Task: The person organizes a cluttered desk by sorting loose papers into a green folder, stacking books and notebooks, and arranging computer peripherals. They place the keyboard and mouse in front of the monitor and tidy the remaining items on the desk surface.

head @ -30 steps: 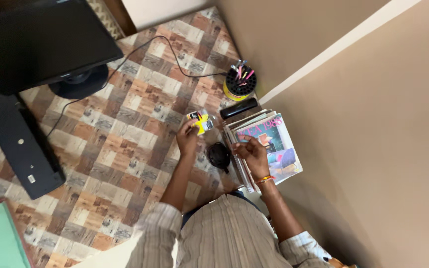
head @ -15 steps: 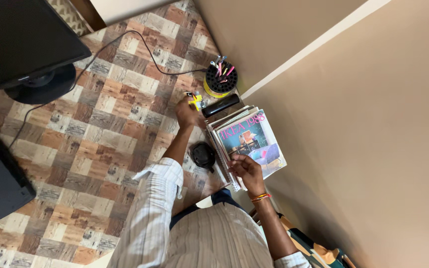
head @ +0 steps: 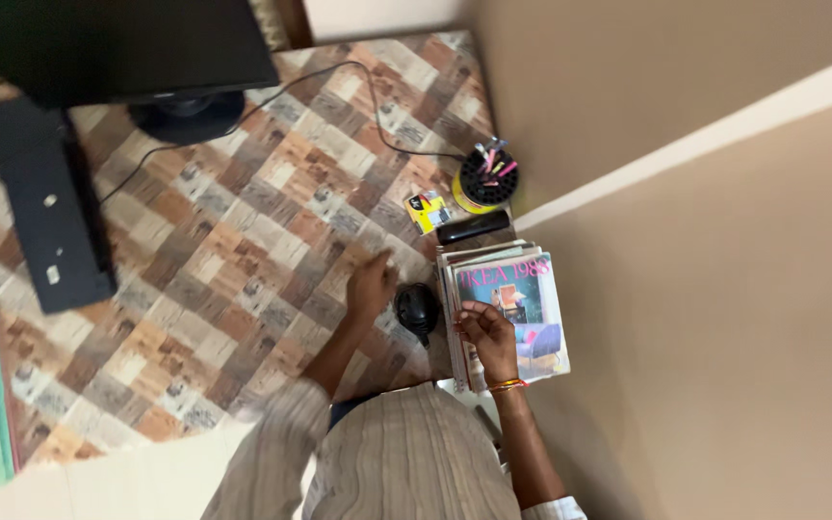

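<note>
The right hand [head: 486,325] rests its fingers on the magazine stack [head: 517,306] at the worktop's [head: 243,241] right edge, gripping nothing. The left hand [head: 370,285], blurred and loosely open, hovers empty beside a black mouse [head: 417,308]. A yellow packet [head: 428,211] lies near the pen holder [head: 488,179] in the far right corner.

I see the pen holder [head: 486,179] in the desk's far corner, the small card packet [head: 429,211] left of it, the remote [head: 473,227] between holder and magazine stack [head: 507,308], and the mouse [head: 418,309] left of the stack.
</note>
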